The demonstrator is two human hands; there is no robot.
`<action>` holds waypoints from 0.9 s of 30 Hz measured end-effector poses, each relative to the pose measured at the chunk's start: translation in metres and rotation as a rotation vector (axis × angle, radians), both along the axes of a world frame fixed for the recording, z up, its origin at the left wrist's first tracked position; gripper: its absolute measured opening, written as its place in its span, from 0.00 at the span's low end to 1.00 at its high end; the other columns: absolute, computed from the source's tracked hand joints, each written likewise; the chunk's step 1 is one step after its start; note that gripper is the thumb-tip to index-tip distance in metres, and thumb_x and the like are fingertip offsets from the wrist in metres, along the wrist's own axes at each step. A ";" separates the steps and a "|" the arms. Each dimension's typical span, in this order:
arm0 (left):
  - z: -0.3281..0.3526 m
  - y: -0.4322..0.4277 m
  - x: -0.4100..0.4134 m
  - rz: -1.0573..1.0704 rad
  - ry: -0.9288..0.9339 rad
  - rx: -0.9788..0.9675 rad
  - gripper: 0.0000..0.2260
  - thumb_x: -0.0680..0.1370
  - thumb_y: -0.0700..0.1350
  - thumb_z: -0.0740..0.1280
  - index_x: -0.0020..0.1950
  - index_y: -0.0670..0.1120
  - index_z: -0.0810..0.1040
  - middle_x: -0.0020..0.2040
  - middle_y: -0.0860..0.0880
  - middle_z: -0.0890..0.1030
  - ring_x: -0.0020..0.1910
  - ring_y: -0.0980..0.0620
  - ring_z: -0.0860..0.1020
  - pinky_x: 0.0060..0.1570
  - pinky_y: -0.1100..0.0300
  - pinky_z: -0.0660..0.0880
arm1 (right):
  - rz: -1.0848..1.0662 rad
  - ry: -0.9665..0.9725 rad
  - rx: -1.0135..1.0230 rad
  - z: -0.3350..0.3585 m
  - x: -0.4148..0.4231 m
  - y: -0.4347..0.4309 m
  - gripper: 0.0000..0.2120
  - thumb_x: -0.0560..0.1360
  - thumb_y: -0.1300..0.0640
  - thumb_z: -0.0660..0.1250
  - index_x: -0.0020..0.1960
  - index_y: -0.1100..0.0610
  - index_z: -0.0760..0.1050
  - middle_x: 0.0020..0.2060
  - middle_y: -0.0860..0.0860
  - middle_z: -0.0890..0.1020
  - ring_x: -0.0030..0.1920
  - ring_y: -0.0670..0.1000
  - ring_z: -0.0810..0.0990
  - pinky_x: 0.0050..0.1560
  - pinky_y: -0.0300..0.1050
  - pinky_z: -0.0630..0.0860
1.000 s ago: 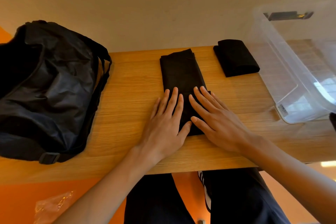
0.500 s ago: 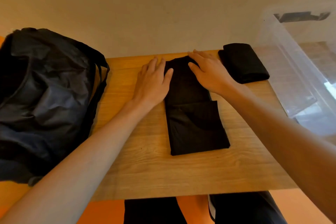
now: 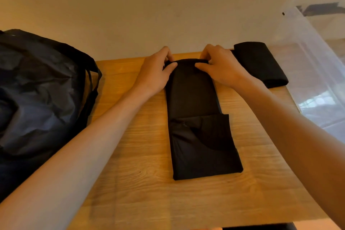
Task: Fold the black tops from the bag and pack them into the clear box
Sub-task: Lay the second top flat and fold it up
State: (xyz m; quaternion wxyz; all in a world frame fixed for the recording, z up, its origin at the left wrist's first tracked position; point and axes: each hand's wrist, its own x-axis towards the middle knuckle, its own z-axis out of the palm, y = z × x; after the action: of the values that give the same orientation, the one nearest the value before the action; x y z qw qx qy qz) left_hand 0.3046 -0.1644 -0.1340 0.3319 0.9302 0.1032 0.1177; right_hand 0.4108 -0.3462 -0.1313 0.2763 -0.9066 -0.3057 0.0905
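Black top lies as narrow strip mid table; left hand and right hand pinch its far edge; uneven pull would likely skew the fold, near flap could slip

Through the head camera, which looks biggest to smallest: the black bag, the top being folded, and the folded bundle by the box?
1. black bag, though partly cut off by the frame
2. top being folded
3. folded bundle, clearly smallest, though farther from the camera
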 end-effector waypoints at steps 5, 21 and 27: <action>0.012 0.001 -0.002 0.040 0.104 -0.135 0.15 0.76 0.45 0.76 0.60 0.49 0.76 0.52 0.51 0.81 0.48 0.54 0.81 0.46 0.60 0.80 | 0.007 0.120 -0.048 0.008 0.004 -0.004 0.17 0.78 0.49 0.71 0.60 0.55 0.70 0.48 0.51 0.76 0.46 0.49 0.76 0.38 0.39 0.69; 0.023 -0.003 -0.013 -0.026 -0.013 -0.572 0.28 0.73 0.31 0.75 0.70 0.49 0.76 0.55 0.46 0.86 0.54 0.53 0.85 0.55 0.57 0.82 | 0.075 0.293 -0.095 0.023 0.011 -0.004 0.21 0.75 0.45 0.74 0.58 0.60 0.79 0.51 0.55 0.84 0.53 0.54 0.82 0.61 0.57 0.78; 0.024 -0.004 -0.014 -0.055 -0.021 -0.642 0.27 0.73 0.28 0.73 0.70 0.47 0.76 0.54 0.46 0.86 0.55 0.52 0.84 0.54 0.58 0.81 | 0.090 0.346 -0.065 0.028 0.011 -0.006 0.29 0.72 0.45 0.78 0.67 0.53 0.71 0.54 0.49 0.78 0.54 0.49 0.78 0.56 0.49 0.76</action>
State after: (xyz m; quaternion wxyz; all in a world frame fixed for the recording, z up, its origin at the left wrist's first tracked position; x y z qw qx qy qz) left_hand 0.2902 -0.1683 -0.1101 0.6125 0.7792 0.1065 0.0797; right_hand 0.4221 -0.3520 -0.1033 0.2908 -0.8714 -0.2910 0.2672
